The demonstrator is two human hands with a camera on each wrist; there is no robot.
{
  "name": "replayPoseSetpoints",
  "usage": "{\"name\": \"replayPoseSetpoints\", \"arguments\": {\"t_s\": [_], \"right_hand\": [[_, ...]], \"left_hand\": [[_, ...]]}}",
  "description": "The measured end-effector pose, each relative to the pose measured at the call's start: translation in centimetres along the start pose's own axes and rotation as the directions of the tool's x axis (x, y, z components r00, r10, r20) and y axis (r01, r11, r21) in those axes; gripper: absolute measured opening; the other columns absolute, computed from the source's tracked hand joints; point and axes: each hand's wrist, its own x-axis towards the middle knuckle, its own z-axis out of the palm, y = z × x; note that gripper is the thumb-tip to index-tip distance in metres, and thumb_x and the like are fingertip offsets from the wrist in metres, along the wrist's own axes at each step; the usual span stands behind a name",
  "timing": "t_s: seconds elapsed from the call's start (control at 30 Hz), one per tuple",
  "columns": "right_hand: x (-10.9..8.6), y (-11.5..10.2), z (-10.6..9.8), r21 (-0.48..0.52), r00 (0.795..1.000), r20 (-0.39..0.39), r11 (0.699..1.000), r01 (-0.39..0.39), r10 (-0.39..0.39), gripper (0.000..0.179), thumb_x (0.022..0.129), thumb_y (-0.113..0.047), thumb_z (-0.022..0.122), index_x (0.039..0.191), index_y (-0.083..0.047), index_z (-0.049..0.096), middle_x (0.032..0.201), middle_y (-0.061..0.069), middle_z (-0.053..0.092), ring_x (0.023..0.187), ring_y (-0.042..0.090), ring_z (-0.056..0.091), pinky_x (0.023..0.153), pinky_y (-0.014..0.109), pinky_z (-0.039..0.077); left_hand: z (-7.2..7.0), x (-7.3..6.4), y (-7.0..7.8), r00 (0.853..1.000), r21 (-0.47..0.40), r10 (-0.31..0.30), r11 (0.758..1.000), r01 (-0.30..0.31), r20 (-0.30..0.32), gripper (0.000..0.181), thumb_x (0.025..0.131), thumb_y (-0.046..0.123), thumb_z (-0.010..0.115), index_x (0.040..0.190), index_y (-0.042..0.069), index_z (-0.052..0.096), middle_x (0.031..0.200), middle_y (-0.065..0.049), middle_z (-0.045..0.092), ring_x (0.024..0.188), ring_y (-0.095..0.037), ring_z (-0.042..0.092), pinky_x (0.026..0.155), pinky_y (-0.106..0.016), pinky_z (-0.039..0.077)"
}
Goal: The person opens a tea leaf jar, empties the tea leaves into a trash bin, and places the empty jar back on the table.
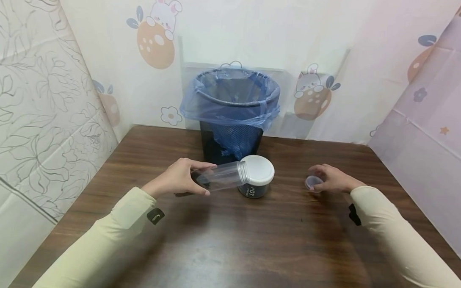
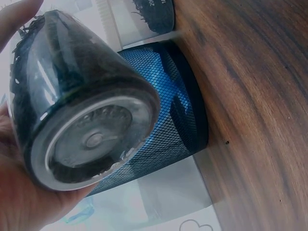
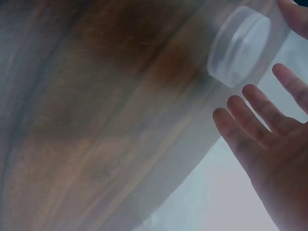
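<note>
Wooden table, hands well apart

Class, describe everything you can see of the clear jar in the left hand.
The clear jar looks like smooth, see-through plastic, with a ridged neck and a round, ringed base. No cap shows on it. Dark bits lie inside towards the base. It is tipped over sideways, gripped by the left hand; its neck overlaps a white lid in the head view, though contact is unclear.
</note>
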Motion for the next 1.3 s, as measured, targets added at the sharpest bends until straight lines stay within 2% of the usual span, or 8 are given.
{"name": "replayPoseSetpoints", "arguments": {"t_s": [0.13,0.4,0.6,0.83,1.0,1.17,1.3], "right_hand": [[0.2,-0.9,-0.8,0.008,1.0,-0.015,1.0,-0.004,0.004,0.058,0.085,-0.023,0.071,0.131,0.005,0.048,0.123,0.03,0.046,0.115,0.047,0.044,0.088,0.059,0.04],[0.6,-2.9,-2.2,0.078,0.997,-0.069,0.997,-0.015,0.021,0.062,0.091,-0.035,0.064,0.137,0.002,0.042,0.139,0.027,0.038,0.128,0.046,0.033,0.097,0.059,0.034],[1.9,-4.3,-3.4,0.052,0.992,-0.125,0.998,0.026,-0.02,0.053,0.096,-0.026,0.059,0.135,0.005,0.043,0.137,0.028,0.041,0.127,0.045,0.036,0.099,0.057,0.032],[3.4,-6.3,-5.0,0.054,0.989,-0.146,0.998,0.04,-0.032,0.05,0.096,-0.023,0.057,0.135,0.007,0.043,0.137,0.029,0.042,0.127,0.045,0.036,0.101,0.057,0.031],[4.3,-7.9,-6.5,0.072,0.985,-0.17,0.996,0.056,-0.043,0.049,0.097,-0.021,0.057,0.134,0.007,0.044,0.135,0.029,0.044,0.127,0.044,0.037,0.102,0.055,0.03],[5.0,-9.4,-7.9,0.098,0.966,-0.24,0.987,0.125,-0.098,0.039,0.097,-0.009,0.051,0.13,0.011,0.046,0.133,0.03,0.046,0.126,0.044,0.038,0.103,0.056,0.03],[5.4,-10.5,-8.6,0.103,0.947,-0.299,0.982,0.157,-0.12,0.033,0.099,-0.006,0.046,0.127,0.011,0.048,0.13,0.03,0.047,0.123,0.043,0.042,0.101,0.055,0.032]], "left_hand": [[-0.3,0.1,-0.1,1.0,0.015,0.003,1.0,-0.002,-0.012,0.072,0.064,0.029,0.088,0.13,0.023,0.061,0.11,0.003,0.069,0.092,-0.014,0.061,0.074,-0.032,0.044],[-1.0,0.3,0.0,0.999,0.019,-0.03,0.999,0.03,-0.022,0.072,0.065,0.029,0.087,0.131,0.023,0.06,0.108,0.002,0.069,0.09,-0.016,0.06,0.069,-0.032,0.042],[-2.3,0.4,0.5,0.999,0.012,-0.032,0.999,0.033,-0.029,0.073,0.065,0.027,0.087,0.132,0.022,0.059,0.112,0.001,0.068,0.1,-0.017,0.061,0.074,-0.034,0.042],[-3.4,0.8,1.2,0.999,0.046,-0.018,0.999,0.019,-0.029,0.073,0.066,0.029,0.087,0.133,0.023,0.058,0.112,0.003,0.068,0.097,-0.014,0.062,0.074,-0.036,0.041],[-4.2,1.1,1.8,0.999,0.071,-0.014,0.997,0.017,-0.042,0.074,0.065,0.03,0.087,0.133,0.024,0.058,0.117,0.001,0.066,0.101,-0.018,0.061,0.077,-0.037,0.044],[-5.2,1.3,2.7,0.999,0.104,-0.003,0.995,0.009,-0.054,0.074,0.066,0.03,0.087,0.134,0.024,0.057,0.12,0.0,0.065,0.112,-0.026,0.058,0.087,-0.042,0.045],[-5.9,1.3,3.4,0.999,0.109,-0.009,0.994,0.015,-0.051,0.075,0.067,0.031,0.086,0.135,0.026,0.056,0.121,0.002,0.064,0.116,-0.025,0.055,0.089,-0.043,0.044]]}}
